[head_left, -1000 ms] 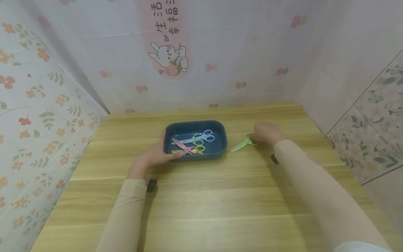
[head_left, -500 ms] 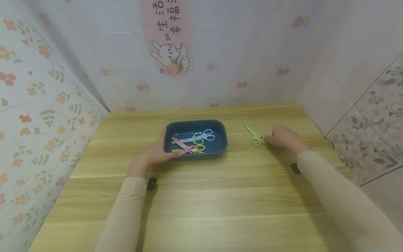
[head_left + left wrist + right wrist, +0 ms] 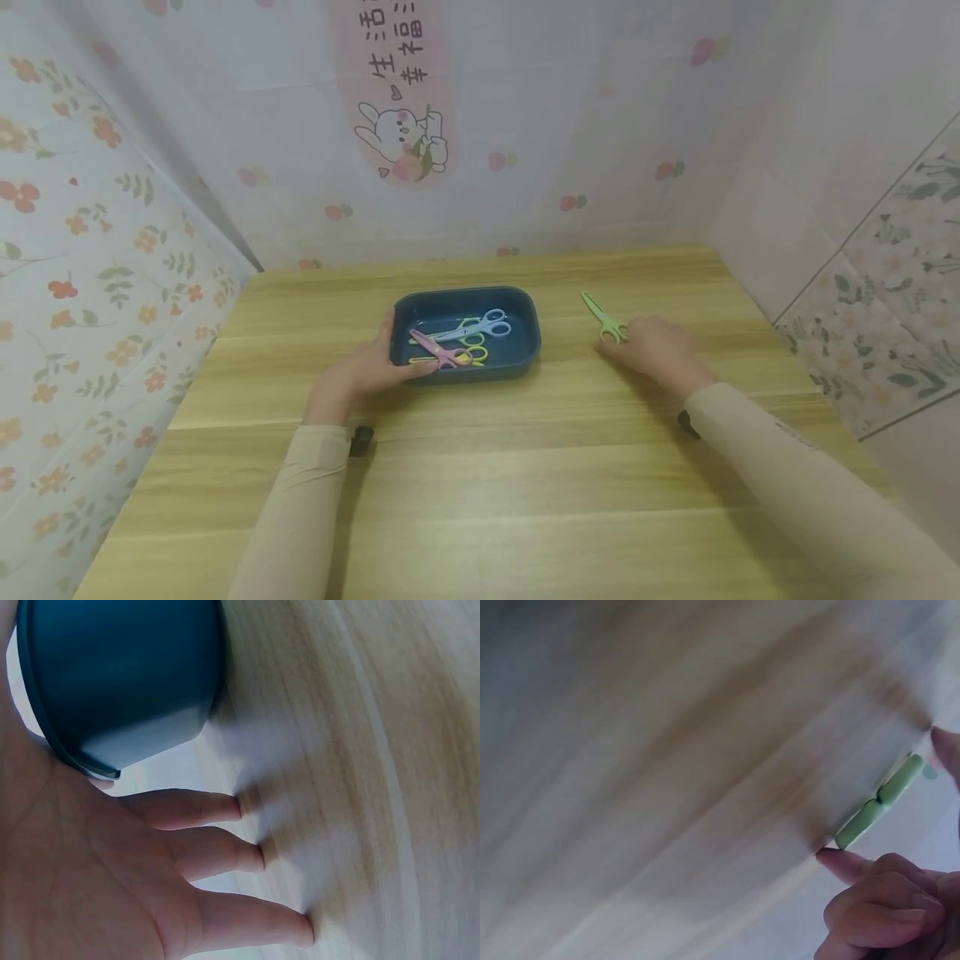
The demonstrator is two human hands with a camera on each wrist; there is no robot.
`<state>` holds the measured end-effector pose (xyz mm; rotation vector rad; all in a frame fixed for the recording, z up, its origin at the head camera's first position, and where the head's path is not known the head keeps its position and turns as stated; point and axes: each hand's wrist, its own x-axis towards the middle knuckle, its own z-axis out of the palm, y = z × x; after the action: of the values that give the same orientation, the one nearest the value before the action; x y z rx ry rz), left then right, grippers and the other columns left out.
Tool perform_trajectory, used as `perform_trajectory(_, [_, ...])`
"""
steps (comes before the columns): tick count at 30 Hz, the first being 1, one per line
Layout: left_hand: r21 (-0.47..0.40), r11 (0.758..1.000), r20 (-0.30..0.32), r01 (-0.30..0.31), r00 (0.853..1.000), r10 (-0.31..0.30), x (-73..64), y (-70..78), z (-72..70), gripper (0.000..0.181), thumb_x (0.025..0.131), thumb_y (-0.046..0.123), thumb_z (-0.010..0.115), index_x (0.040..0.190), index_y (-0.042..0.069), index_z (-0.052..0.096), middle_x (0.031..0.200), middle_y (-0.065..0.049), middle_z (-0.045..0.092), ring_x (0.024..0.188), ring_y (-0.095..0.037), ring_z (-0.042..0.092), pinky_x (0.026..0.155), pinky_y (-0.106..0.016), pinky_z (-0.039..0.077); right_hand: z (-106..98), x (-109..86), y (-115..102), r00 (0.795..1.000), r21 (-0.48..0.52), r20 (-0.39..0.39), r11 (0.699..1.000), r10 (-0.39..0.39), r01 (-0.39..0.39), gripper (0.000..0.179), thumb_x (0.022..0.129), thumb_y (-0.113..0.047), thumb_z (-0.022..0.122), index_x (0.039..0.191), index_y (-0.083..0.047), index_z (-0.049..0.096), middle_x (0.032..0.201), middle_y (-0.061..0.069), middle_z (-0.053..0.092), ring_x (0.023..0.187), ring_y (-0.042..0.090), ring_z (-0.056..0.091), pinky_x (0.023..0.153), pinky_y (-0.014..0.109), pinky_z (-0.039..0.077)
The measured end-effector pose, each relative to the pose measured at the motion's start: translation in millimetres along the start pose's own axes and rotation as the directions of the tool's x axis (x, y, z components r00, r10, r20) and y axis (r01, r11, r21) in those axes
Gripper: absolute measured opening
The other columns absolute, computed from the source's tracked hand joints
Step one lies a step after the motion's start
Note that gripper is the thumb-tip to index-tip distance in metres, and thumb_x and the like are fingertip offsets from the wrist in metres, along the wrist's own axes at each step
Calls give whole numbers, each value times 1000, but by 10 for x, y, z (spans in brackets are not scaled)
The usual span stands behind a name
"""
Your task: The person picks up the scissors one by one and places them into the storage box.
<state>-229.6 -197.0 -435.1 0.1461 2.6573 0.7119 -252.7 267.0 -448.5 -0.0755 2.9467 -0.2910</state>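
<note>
In the head view a dark blue tray (image 3: 517, 364) holds several pairs of scissors: light blue scissors (image 3: 474, 327), pink scissors (image 3: 442, 354) and yellow-green ones partly beneath. My left hand (image 3: 363, 367) holds its front left corner, the thumb over the front rim. In the left wrist view three straight fingertips (image 3: 296, 928) stand on the table beside the tray. Green scissors (image 3: 597, 311) lie to the right, blades pointing to the back left. My right hand (image 3: 658, 354) reaches over their handles. The right wrist view shows the green handles (image 3: 866, 817) between the thumb and forefinger, without a pinch.
All of this rests on a wood-grain table (image 3: 495, 492). A white curtain (image 3: 480, 208) with printed fruit hangs along the back edge. Flowered sheets (image 3: 112, 275) flank the left and right sides.
The green scissors have turned from pointing front left to pointing back left. My right hand shifted right, then came back left over the handles. The left hand and tray stayed put.
</note>
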Motion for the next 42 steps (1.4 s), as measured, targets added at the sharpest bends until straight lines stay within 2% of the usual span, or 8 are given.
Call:
perform_trajectory(5, [-21,1000,2,1,1000,-1,-9,-8,0,139,83,87,64,168,22,-25,175,-30,20,155,-53,38,123,-65,39,-34,43,-34,999,5,32,1000,16,-16,60,98,-64,62,67,-15,48,68,5,49,60,20,46,50,34,40])
perform_trajectory(12, [-27,1000,-6,-14,1000,14,26,-24,16,143,79,91,64,168,22,-24,175,-28,20,155,-52,39,123,-64,39,-83,100,-45,998,56,62,998,19,-23,56,96,-59,70,73,-11,52,70,3,44,63,21,46,54,35,41])
perform_trajectory(18, [-17,1000,-13,-25,1000,25,51,-36,29,145,78,93,63,168,22,-25,174,-30,24,152,-53,43,121,-64,42,-110,76,-77,994,124,107,991,38,-51,51,97,-53,71,88,-5,56,77,5,48,70,22,49,61,36,43])
perform_trajectory(22, [-35,999,-12,-34,999,33,41,-40,22,143,80,90,65,168,21,-24,174,-30,23,152,-53,42,122,-63,41,-113,65,-100,993,156,111,986,39,-56,48,96,-49,72,91,-4,58,79,6,51,73,23,50,64,36,44])
perform_trajectory(30, [-37,999,-15,-32,999,31,38,-35,29,142,81,89,65,168,21,-24,175,-29,21,154,-52,40,123,-64,40,-94,84,-77,994,176,105,983,41,-59,45,94,-47,78,87,-8,57,79,3,49,72,21,48,65,36,44])
perform_trajectory(42, [-45,999,-10,-11,1000,10,7,-7,15,143,79,90,65,168,22,-24,175,-28,22,154,-53,40,122,-65,40,-90,64,-68,991,171,56,977,120,-128,50,89,-54,77,80,-10,56,75,4,47,69,22,46,57,35,40])
